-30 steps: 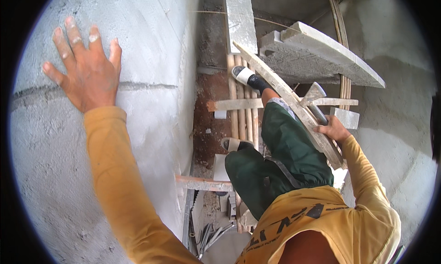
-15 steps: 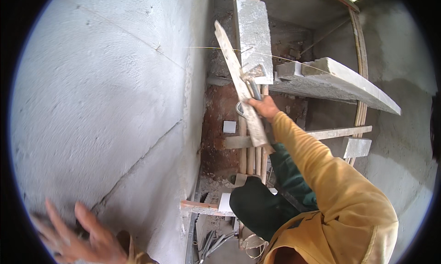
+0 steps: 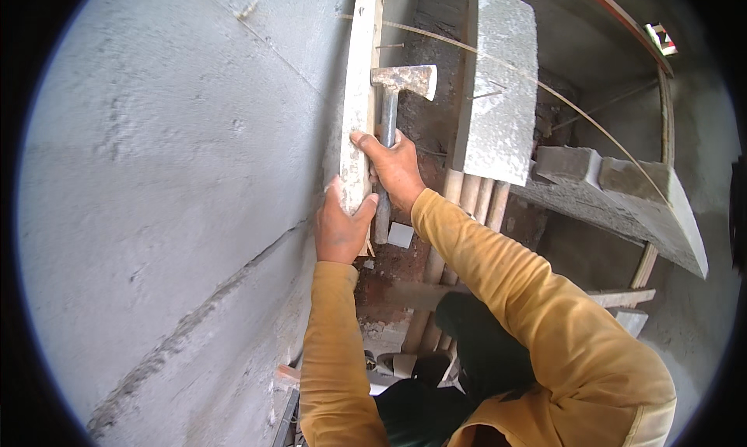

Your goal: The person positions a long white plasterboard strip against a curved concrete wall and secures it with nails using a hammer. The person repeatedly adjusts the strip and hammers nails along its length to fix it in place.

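A long pale wooden batten stands lengthwise along the grey wall. My left hand is closed round its lower part, fingers on the wall side and thumb on the right. Just above, my right hand grips a hatchet by its metal handle, its thumb also pressed on the batten. The hatchet's rusty, flared head points away from me, beside the batten's right edge. A thin nail sticks out from the batten's right side above the hatchet.
The plastered wall fills the left. To the right, a grey slab with a loose nail rests on wooden poles. Another slab lies farther right. A string crosses above them. A white tile piece lies below.
My left hand has come from the lower left wall to grasp the batten. The batten has shifted left and straightened along the wall, with my right hand and the hatchet following.
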Available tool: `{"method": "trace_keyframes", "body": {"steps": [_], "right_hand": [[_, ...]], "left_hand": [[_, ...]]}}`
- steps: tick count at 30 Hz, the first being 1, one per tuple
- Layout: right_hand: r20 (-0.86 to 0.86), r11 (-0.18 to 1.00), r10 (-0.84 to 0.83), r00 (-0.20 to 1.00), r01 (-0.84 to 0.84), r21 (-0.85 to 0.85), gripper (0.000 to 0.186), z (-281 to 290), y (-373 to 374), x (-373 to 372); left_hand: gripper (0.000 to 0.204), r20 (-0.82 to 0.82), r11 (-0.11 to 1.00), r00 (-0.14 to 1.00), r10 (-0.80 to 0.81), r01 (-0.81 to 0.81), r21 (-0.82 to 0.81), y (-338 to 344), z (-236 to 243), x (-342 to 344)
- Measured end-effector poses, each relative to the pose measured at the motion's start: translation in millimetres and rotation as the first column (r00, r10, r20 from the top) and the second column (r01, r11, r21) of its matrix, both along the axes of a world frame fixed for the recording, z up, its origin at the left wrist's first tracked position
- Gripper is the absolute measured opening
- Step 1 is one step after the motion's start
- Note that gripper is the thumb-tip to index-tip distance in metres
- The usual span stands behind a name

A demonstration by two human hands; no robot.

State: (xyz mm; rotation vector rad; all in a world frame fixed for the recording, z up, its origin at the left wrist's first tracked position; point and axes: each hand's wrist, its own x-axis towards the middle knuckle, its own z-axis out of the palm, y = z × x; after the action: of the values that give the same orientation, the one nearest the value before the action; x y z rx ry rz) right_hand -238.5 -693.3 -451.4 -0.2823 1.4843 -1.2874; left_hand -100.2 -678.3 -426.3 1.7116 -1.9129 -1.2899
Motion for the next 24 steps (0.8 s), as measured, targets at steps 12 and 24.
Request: {"method": "trace_keyframes", "body": {"steps": [12,24], "right_hand": [[-0.133,0.96,-0.181,0.974,0.146,-0.24,0.075,-113.0,-78.3,-115.7],[-0.051,0.938,-0.025,0.998,0.006,-0.346,0.066,-102.8,-148.5,-81.3]], "left_hand": [[0.059,0.175,0.924,0.982,-0.074,0.134,-0.357,-26.4,-68.1,70.4],[0.058,0.37,0.87,0.924,-0.097,0.259,-0.419,-32.5,-45.5,92.2]]}}
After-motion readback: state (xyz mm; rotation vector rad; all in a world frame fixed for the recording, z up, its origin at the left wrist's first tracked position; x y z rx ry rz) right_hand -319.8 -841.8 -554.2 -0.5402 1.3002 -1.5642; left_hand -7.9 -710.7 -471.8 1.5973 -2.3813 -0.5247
